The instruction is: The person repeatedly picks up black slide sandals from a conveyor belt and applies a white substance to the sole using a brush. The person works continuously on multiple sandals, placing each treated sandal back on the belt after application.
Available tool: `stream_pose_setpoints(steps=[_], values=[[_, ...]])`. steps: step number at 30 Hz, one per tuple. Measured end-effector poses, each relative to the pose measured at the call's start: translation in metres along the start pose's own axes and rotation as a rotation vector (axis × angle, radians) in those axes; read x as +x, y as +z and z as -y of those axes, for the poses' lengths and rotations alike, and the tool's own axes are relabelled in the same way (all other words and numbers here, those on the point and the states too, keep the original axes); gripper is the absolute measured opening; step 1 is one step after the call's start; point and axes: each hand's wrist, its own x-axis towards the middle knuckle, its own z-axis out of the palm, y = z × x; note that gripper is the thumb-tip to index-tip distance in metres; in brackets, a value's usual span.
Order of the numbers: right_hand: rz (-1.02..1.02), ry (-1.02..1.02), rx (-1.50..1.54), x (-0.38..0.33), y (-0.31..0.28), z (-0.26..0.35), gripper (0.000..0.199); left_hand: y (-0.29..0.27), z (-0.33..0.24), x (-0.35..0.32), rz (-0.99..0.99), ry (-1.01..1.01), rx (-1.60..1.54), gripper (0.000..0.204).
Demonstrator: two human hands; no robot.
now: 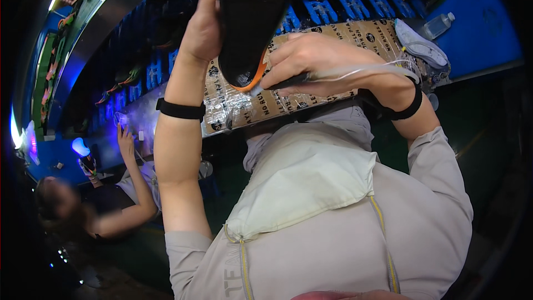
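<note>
A dark shoe (250, 28) with an orange edge along its lower end is held up in front of me. My left hand (204, 30) grips it from the left side, the thumb pointing up and the other fingers hidden behind it. My right hand (313, 58) is closed around a slim dark-handled tool (291, 81) with a pale tip. That tip is close to the shoe's orange edge; whether it touches, I cannot tell. A pale thin tube (361, 70) runs from the tool along my right wrist. Each arm wears a black band.
Below the shoe lies a work surface covered in printed brown cardboard (355, 39) under clear film. A light grey shoe (421, 43) and a clear bottle (438, 25) stand at its right end. Blue racks (355, 8) line the back. Another person (127, 200) works at the left.
</note>
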Motion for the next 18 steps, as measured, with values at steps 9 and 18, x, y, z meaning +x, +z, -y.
stream_pose_setpoints(steps=[9, 18], values=[[0.044, 0.016, 0.028, 0.010, -0.005, 0.001, 0.034, -0.008, 0.011, 0.027, 0.003, -0.268, 0.087, 0.048], [0.116, -0.023, 0.058, 0.008, -0.002, 0.001, 0.028, -0.014, 0.011, 0.016, -0.248, -0.111, 0.340, 0.058]])
